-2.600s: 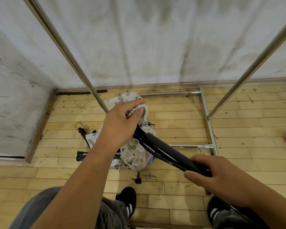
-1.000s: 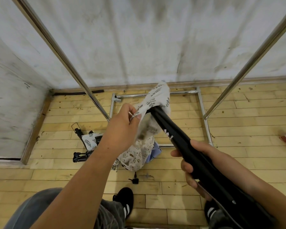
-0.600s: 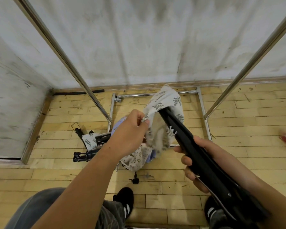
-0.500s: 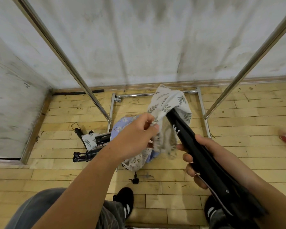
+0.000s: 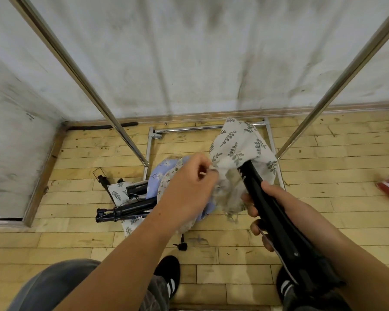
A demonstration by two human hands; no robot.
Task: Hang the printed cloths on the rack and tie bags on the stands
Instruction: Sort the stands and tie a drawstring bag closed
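Bag point(image 5: 236, 147), leaf-printed, sits pulled over the top end of a black stand point(image 5: 270, 212), held up above the floor point(image 5: 76, 243) in front of the rack point(image 5: 81, 70). The right hand point(image 5: 279, 198) has its grip closed round the stand's shaft. The left hand point(image 5: 189, 191) pinches the bag at its mouth, by the edge or a cord; I cannot tell which. The mouth hangs loose with frayed threads, so I'd say the tying is unfinished. On the floor lie more stands point(image 5: 130, 207) with printed cloths point(image 5: 166, 173) heaped across them, at the rack's foot. No cloth hangs on the rack poles in view. Most of the job looks left to do.
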